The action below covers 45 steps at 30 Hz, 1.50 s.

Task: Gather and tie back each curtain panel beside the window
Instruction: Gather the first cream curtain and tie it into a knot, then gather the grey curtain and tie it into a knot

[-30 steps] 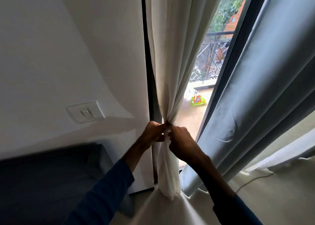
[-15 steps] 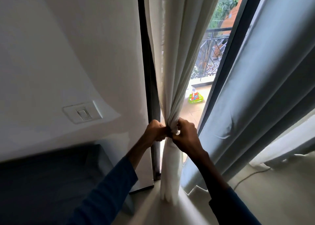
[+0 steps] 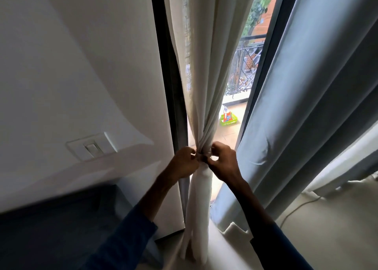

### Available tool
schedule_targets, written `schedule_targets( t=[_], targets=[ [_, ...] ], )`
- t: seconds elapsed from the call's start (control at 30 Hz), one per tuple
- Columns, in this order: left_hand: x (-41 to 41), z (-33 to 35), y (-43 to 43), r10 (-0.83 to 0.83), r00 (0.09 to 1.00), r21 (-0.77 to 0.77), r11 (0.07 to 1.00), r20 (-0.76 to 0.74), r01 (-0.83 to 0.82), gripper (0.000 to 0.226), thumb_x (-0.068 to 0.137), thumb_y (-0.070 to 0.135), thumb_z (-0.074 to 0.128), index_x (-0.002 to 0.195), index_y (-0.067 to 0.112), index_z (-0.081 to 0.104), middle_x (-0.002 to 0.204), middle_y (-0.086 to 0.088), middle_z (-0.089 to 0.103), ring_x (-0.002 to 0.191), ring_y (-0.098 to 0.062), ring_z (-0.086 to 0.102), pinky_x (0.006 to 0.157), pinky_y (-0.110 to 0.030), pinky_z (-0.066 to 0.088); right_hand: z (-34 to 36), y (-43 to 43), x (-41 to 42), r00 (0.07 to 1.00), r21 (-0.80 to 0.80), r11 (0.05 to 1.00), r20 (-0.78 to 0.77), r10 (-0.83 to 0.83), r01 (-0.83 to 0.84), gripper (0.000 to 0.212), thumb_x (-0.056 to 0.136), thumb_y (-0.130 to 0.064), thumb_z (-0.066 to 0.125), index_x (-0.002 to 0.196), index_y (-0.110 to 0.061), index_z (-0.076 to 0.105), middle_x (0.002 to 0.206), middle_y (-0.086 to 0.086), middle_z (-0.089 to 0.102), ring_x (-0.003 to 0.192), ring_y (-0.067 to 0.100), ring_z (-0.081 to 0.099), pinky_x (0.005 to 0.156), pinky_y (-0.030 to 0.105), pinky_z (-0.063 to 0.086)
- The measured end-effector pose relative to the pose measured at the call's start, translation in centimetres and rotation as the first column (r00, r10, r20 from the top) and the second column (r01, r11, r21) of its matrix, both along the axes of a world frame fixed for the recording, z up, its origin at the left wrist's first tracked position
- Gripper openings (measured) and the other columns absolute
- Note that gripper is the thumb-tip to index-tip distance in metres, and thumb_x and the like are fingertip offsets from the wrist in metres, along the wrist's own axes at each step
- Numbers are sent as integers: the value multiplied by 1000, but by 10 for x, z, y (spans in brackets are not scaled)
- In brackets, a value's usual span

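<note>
A cream sheer curtain panel (image 3: pixel 206 69) hangs beside the dark window frame (image 3: pixel 165 65) and is bunched tight at waist height. My left hand (image 3: pixel 183 163) and my right hand (image 3: pixel 224 163) pinch that gathered neck from either side, fingertips almost touching. A thin band of the same pale cloth seems to wrap the bunch between my fingers; its ends are hidden. Below my hands the panel falls as a narrow white tail (image 3: pixel 197 218) to the floor. A heavy grey-blue curtain panel (image 3: pixel 311 110) hangs loose on the right.
A light switch (image 3: pixel 92 147) sits on the white wall at left, above a dark piece of furniture (image 3: pixel 51 229). Through the glass are a balcony railing (image 3: pixel 245 65) and a green basket (image 3: pixel 229 119). A thin cable (image 3: pixel 296 208) lies on the pale floor at right.
The view has shifted so my hands sit a little lower right. My right hand has opened from a fist around the bunch to a fingertip pinch; the tail below hangs narrower.
</note>
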<state>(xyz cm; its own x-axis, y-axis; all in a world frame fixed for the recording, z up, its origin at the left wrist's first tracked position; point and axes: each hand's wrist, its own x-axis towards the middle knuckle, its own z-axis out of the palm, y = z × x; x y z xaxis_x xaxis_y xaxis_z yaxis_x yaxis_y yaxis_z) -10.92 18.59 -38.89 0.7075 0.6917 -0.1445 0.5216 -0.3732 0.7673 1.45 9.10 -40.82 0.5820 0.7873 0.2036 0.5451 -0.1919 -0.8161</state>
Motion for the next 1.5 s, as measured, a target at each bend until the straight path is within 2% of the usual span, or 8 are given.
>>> schedule_targets(
  t=[0.17,0.3,0.43,0.5,0.6,0.77,1.2,1.5],
  targets=[
    [-1,-3,-9,44,994,142,989,-102,-29,27,89,29,59,109,16,70,106,-2,73,101,-20,68,86,-30,53,-6,-3,3,990,14,992,-74,-120,122,31,83,-24,83,107,-11,70,91,-1,74,86,12,72,68,0,43],
    [0,1,-22,-45,961,257,959,-272,118,36,94,37,54,122,15,61,124,-7,64,120,-27,58,96,-30,44,-1,-12,12,982,-9,983,-33,-184,184,47,81,-45,83,112,-12,69,95,0,75,84,11,71,76,17,53],
    [17,2,-42,-152,940,239,943,-304,230,35,93,46,56,103,12,57,114,-12,65,110,-32,61,91,-37,47,16,-31,23,973,11,973,-18,-232,232,41,82,-38,83,111,-11,70,96,-2,75,88,10,71,83,24,55],
    [32,3,-50,-205,945,243,932,-256,268,31,91,45,58,97,14,56,109,-6,67,105,-27,63,90,-36,50,27,-44,31,966,38,965,2,-259,258,35,84,-33,82,110,-12,71,97,-3,75,87,9,70,82,20,55],
    [57,19,-61,-272,957,273,918,-96,288,40,93,38,61,125,14,59,119,-1,69,105,-20,66,95,-33,50,51,-64,51,943,90,946,94,-320,312,26,88,-27,78,108,-12,73,100,-2,76,85,6,68,75,5,46],
    [94,62,-64,-298,934,475,862,195,176,50,84,41,57,129,19,59,119,5,68,99,-20,68,87,-41,55,117,-95,91,896,289,896,193,-401,339,17,91,-19,73,107,-13,75,100,-4,77,89,5,71,68,5,51],
    [230,264,-92,-355,750,727,644,559,-237,69,80,49,76,136,26,44,127,10,50,105,-2,53,90,-25,51,303,-135,243,788,675,737,435,-436,36,12,85,-23,80,95,-24,73,90,-14,73,78,4,70,70,35,60],
    [305,406,-120,-288,685,711,518,669,-477,61,83,41,74,134,19,48,128,5,55,98,-6,59,84,-28,56,405,-175,316,730,635,743,608,-311,-212,21,87,-32,77,104,-23,70,97,-15,69,75,-3,64,64,4,48]
  ],
)
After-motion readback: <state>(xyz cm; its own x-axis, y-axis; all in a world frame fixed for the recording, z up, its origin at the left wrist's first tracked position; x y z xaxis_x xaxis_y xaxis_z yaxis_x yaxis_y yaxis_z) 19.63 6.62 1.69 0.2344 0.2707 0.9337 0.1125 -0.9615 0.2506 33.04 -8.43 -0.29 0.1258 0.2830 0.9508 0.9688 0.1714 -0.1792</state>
